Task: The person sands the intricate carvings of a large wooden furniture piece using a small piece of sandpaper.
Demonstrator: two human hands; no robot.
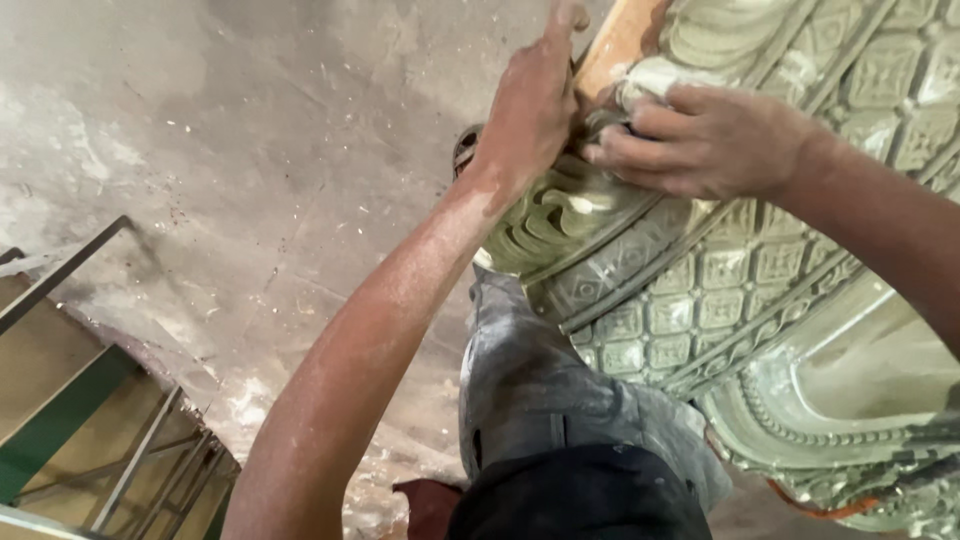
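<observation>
A large grey-green carved ornamental piece (720, 290), with square relief tiles and scroll borders, fills the right half of the view. My left hand (530, 100) rests against its upper edge beside a bare wooden strip (615, 45), fingers pointing up. Just to the right, my right hand (700, 140) presses down on a pale raised scroll detail (650, 75), fingers curled over it. I cannot tell whether a tool or cloth lies under those fingers. Both forearms are dusted with pale powder.
Below the carving are my grey trouser leg (540, 380) and dark shirt hem (580, 495). The dusty concrete floor (250, 150) spreads to the left. A metal-framed rack with green and tan panels (90, 420) stands at bottom left.
</observation>
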